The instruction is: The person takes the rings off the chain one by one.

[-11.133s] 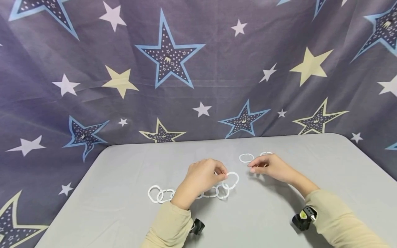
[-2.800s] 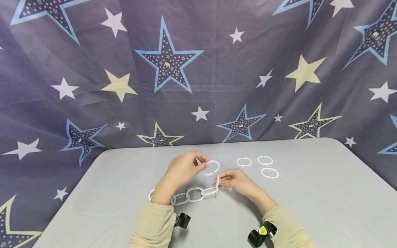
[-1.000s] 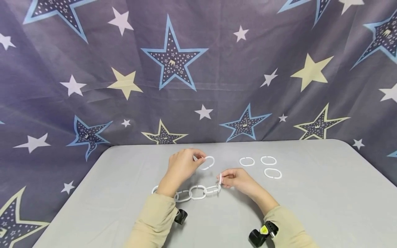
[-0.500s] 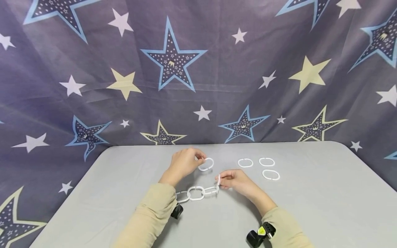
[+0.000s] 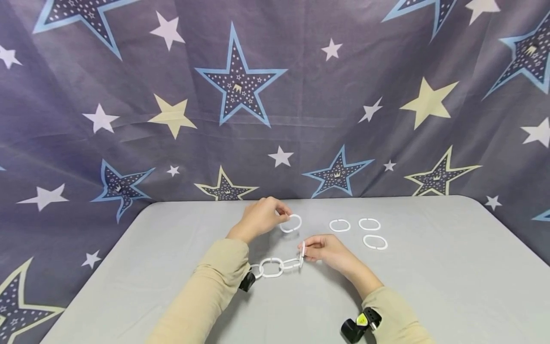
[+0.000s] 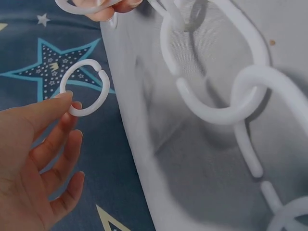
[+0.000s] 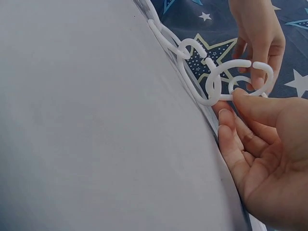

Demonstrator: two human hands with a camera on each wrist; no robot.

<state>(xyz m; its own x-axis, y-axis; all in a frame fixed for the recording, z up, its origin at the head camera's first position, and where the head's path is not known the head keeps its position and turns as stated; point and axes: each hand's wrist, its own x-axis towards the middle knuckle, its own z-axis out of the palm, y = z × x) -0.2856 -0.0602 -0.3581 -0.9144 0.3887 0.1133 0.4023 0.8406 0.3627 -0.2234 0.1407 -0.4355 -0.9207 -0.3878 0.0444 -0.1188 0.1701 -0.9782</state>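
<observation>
The left hand [image 5: 259, 219] pinches a loose white ring [image 5: 290, 223] above the table [image 5: 429, 286], at about 11 o'clock from the chain's end link [image 5: 302, 253], which the right hand [image 5: 328, 251] pinches upright.

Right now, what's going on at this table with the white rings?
A person is handling white plastic rings on a grey table. The left hand pinches a single loose ring held above the table. The right hand pinches the upright end link of a chain lying flat. Three spare rings lie to the right.
</observation>
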